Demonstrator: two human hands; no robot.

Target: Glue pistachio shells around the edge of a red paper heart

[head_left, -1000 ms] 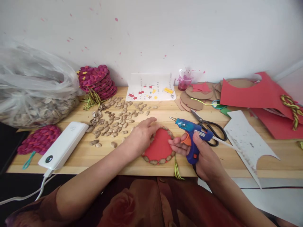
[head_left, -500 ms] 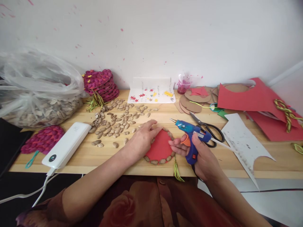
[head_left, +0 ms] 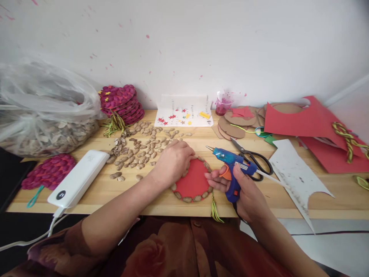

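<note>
A round red card (head_left: 193,177) lies near the table's front edge, peanut shells (head_left: 197,198) standing around its rim. A yellow-green tassel (head_left: 215,211) hangs from its lower right side. My left hand (head_left: 175,159) is over the card's upper left edge, fingertips pressed together at the rim; whatever they grip is hidden. Loose peanut shells (head_left: 147,150) lie spread to the left of that hand. My right hand (head_left: 245,192) holds a blue hot glue gun (head_left: 233,165) by its handle, fingers by the orange trigger. The nozzle points left, above the card's upper right side.
Scissors (head_left: 255,159) lie behind the glue gun. Red card scraps (head_left: 294,123) and a white paper offcut (head_left: 300,181) are at right. A power bank (head_left: 79,179), a plastic bag of shells (head_left: 49,115) and a stack of purple shell-covered pieces (head_left: 121,102) occupy the left.
My left hand has turned over the card's upper left rim, its fingers now closed together. More of the red card's left side shows. The right hand with the glue gun has hardly moved.
</note>
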